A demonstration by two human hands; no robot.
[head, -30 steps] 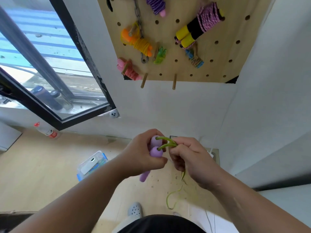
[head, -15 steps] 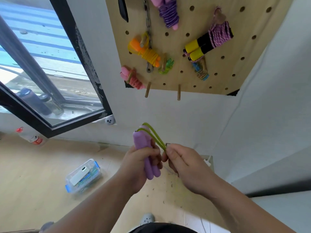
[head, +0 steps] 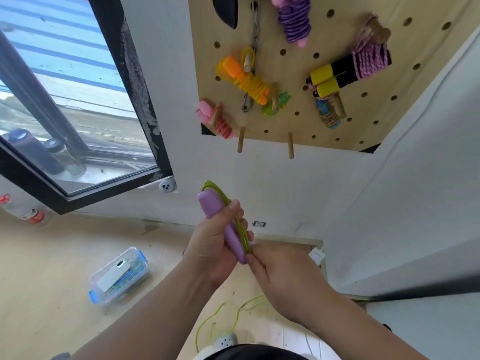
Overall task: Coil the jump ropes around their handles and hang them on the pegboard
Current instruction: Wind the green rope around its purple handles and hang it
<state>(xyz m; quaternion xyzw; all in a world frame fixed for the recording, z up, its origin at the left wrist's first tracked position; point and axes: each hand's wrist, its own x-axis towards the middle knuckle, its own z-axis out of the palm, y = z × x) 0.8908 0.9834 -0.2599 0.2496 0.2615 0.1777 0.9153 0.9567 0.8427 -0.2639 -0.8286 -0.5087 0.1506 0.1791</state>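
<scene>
My left hand point(head: 211, 246) grips the purple jump-rope handles point(head: 220, 216), held upright side by side. Their yellow-green rope point(head: 240, 228) loops over the handle tops and runs down along them into my right hand point(head: 283, 276), which pinches it just below the handles. The rest of that rope point(head: 228, 318) trails loose on the floor. Above, the wooden pegboard point(head: 337, 120) carries several coiled ropes: orange-yellow point(head: 246, 79), pink point(head: 215, 119), purple point(head: 294, 20), and black-yellow handled point(head: 348, 71). Two bare pegs point(head: 240, 139) point(head: 291, 146) stick out along its lower edge.
A black-framed window point(head: 78, 100) fills the left. A clear plastic box with blue clips point(head: 118, 275) lies on the wooden floor, left of my arms. A wall socket point(head: 259, 224) sits low on the white wall. A white wall panel point(head: 415, 203) closes in on the right.
The handles have tipped from lying across my left fist to standing upright and rose higher. My right hand slid down the rope to below the handles. The view tilted up toward the pegboard.
</scene>
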